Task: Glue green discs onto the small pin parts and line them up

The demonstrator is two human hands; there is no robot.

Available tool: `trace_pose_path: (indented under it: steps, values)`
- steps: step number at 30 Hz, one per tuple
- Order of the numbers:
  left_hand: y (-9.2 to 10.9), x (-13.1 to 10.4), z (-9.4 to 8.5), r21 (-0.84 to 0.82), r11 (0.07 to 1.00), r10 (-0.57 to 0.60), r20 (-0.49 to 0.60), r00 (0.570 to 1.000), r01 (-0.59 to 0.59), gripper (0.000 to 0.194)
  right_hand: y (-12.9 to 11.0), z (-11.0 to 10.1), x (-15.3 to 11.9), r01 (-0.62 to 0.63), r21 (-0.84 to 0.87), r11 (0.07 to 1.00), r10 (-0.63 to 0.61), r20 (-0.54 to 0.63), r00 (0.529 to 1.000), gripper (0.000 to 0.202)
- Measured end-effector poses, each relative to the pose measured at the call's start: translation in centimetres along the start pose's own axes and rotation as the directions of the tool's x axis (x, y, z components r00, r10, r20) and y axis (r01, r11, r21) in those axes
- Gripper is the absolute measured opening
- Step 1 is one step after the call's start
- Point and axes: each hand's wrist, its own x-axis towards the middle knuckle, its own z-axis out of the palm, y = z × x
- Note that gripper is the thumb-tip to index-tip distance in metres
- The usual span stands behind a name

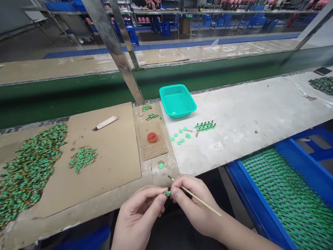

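Observation:
Near the table's front edge, my left hand [143, 211] is closed in a pinch on a small green figure piece [167, 192] with darker spots. My right hand [195, 205] holds a thin paintbrush [201, 201] with a wooden handle, its dark tip pointing up and left. The right fingertips also meet the green piece, so part of it is hidden. Just beyond the hands lies one green disc [161, 166]. Further back, a small red cap-like dish [152, 137] sits on a piece of brown board [153, 151].
Left lie a large heap [31, 170] and a smaller pile [82, 159] of green pieces, plus a wrapped blade-like tool [105, 123]. A turquoise basket [191, 111] stands behind loose discs [180, 131] and rows of assembled pieces [205, 125]. A filled blue crate [256, 208] is at right; a metal post [117, 52] rises behind.

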Motion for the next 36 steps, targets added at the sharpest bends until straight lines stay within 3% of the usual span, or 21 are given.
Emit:
trace_pose_path:
  steps: [6, 10, 12, 16, 21, 24, 26, 28, 31, 36]
  values:
    - [-1.1, 0.0, -1.0, -0.121, 0.992, -0.038, 0.050, 0.998, 0.044, 0.017, 0.2, -0.2, 0.8, 0.043, -0.040, 0.998, -0.039, 0.092, 0.995, 0.023]
    - [-1.7, 0.9, -2.5, -0.080, 0.997, -0.001, -0.071, 0.997, -0.005, 0.020, 2.5, -0.4, 3.8, 0.294, -0.289, 0.911, -0.295, 0.041, 0.955, 0.008]
    - [-1.9, 1.5, -3.5, -0.031, 0.999, 0.032, -0.135, 0.990, -0.037, 0.023, 3.5, -0.3, 5.6, 0.389, -0.400, 0.830, -0.366, 0.135, 0.921, 0.014]
    - [-2.1, 2.2, -5.3, 0.057, 0.997, 0.065, -0.213, 0.975, -0.054, 0.023, 4.2, 0.3, 7.7, 0.433, -0.498, 0.752, -0.349, 0.257, 0.901, 0.013]
    - [-1.8, 3.1, -5.8, 0.104, 0.993, 0.080, -0.265, 0.961, -0.054, 0.021, 4.2, 0.5, 6.9, 0.405, -0.519, 0.753, -0.352, 0.202, 0.914, 0.011]
    - [-1.1, 4.5, -4.9, 0.184, 0.980, 0.109, -0.191, 0.976, -0.073, 0.021, 4.2, -0.3, 5.8, 0.416, -0.493, 0.764, -0.398, 0.148, 0.905, 0.034]
    - [-0.9, 5.7, -4.0, 0.225, 0.968, 0.137, -0.095, 0.986, -0.113, 0.021, 3.9, -1.4, 5.1, 0.438, -0.471, 0.766, -0.428, 0.134, 0.894, 0.058]
    - [-1.2, 6.9, -3.2, 0.259, 0.951, 0.171, 0.019, 0.985, -0.170, 0.019, 3.5, -2.7, 4.6, 0.433, -0.457, 0.777, -0.427, 0.121, 0.896, 0.067]
    - [-2.0, 8.2, -2.4, 0.320, 0.912, 0.217, 0.152, 0.964, -0.256, 0.015, 2.9, -4.3, 3.9, 0.377, -0.435, 0.818, -0.401, 0.038, 0.915, 0.049]
    - [-2.4, 8.6, -2.6, 0.370, 0.871, 0.260, 0.210, 0.943, -0.323, 0.010, 2.4, -4.2, 3.5, 0.291, -0.196, 0.936, -0.323, -0.152, 0.934, 0.015]
